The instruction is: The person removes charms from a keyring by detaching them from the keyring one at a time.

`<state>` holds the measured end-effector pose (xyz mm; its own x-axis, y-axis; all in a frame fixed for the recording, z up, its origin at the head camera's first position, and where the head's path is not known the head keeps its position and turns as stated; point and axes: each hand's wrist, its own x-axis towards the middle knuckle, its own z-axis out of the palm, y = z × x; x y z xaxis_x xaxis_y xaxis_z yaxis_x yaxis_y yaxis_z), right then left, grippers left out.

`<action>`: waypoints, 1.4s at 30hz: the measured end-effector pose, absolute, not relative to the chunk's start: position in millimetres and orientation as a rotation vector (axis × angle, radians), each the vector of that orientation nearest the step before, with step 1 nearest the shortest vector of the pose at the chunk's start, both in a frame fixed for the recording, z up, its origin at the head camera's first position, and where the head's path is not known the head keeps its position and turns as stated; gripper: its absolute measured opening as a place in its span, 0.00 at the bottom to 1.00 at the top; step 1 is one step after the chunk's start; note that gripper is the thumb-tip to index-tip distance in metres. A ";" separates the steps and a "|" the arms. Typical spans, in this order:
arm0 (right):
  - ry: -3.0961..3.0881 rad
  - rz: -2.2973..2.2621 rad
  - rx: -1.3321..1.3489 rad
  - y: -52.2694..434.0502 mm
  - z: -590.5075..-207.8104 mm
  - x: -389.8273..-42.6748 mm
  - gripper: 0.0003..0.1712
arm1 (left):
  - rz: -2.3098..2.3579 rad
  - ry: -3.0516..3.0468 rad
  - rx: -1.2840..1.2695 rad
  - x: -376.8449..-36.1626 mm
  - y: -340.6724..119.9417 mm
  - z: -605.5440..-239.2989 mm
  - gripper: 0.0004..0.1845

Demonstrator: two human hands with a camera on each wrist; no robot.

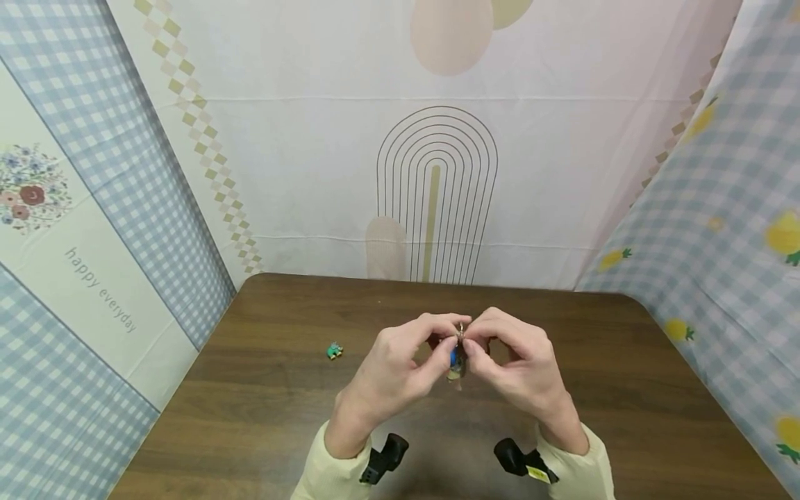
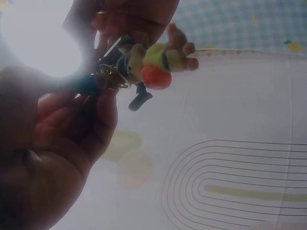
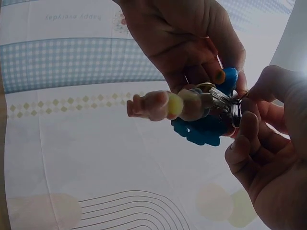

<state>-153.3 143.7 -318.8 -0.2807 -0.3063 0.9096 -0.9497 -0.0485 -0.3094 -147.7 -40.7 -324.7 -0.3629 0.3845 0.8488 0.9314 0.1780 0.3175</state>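
A person's left hand (image 1: 400, 361) and right hand (image 1: 515, 364) meet above the middle of a dark wooden tabletop (image 1: 262, 389), fingers (image 3: 242, 136) of both curled in a pinch on a bunch of keyring charms (image 1: 457, 357) held between the fingertips. The wrist views show what hangs there: a metal split ring (image 2: 115, 76) caught between the left thumb and forefinger, a small figure charm (image 3: 165, 105) in peach, yellow and orange jutting sideways from the fingertips, and a blue charm (image 3: 204, 132) just beneath it, pressed against the right-hand fingers. A small green-and-yellow charm (image 1: 334, 351) lies on the tabletop, well apart from the left hand, on its outer side.

The work in hand appears to be at the ring itself. It would likely go best with one hand holding the ring steady at its edge while the other hand's thumbnail parts the coil, the dangling charms kept below the fingertips so they do not crowd the gap. Glare washes out part of the left wrist view, so whether the coil is parted cannot be told.
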 end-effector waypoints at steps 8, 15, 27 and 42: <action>-1.629 1.343 1.324 142.0 -318.0 -151.8 0.06 | -1.066 -1.854 -1.288 -150.5 -43.9 -324.8 0.02; -1.669 1.343 1.267 144.2 -320.2 -151.2 0.10 | -0.974 -1.851 -1.333 -151.8 -44.2 -323.7 0.03; -1.796 1.318 1.202 150.9 -320.5 -153.4 0.09 | -1.009 -1.913 -1.233 -149.7 -41.5 -325.6 0.06; -1.821 1.169 1.223 157.1 -322.3 -160.1 0.04 | -1.025 -1.885 -1.227 -148.5 -39.4 -323.1 0.02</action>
